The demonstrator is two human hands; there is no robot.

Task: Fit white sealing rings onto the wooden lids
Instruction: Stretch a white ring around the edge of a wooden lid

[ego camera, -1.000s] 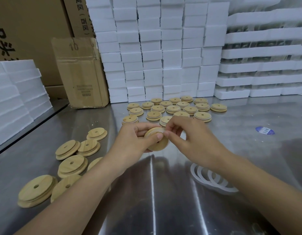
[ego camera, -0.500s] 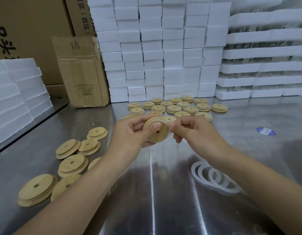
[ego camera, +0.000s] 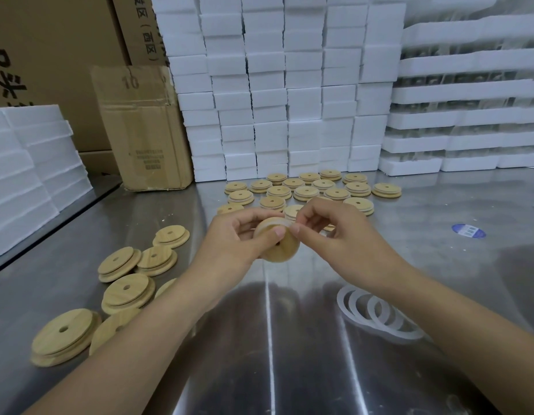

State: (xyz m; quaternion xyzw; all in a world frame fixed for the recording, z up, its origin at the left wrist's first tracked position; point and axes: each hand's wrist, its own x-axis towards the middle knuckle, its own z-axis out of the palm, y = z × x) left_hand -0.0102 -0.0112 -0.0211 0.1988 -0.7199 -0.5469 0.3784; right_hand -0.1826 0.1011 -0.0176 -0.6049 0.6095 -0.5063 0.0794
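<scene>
- Hardly anything moved: the held lid (ego camera: 279,247) sits a touch lower than half a second ago, and both hands are still on it.
- left hand (ego camera: 235,238): fingers are curled round the held lid, thumb across its face by the hole. The lid is up off the table (ego camera: 289,354), its face tilted toward the person.
- right hand (ego camera: 331,235): thumb and forefinger pinch the white ring (ego camera: 273,223) at the held lid's upper right rim, other fingers curled in.
- The white ring shows only as a pale band along the held lid's top edge, so how much is seated can't be told.
- Risk: stretching the ring round could pop it off the held lid's far side.
- Risk: the ring rolls or twists under the pinch and sits crooked.
- Risk: pushing against a one-handed grip could let the held lid slip and drop onto the steel.
- loose rings (ego camera: 376,313) lie right of the held lid and nearer the person, under the right forearm, which could drag them.
- bare lids (ego camera: 125,292) lie left of the held lid and rows of lids (ego camera: 313,190) beyond it, so a dropped lid could get mixed in.
</scene>
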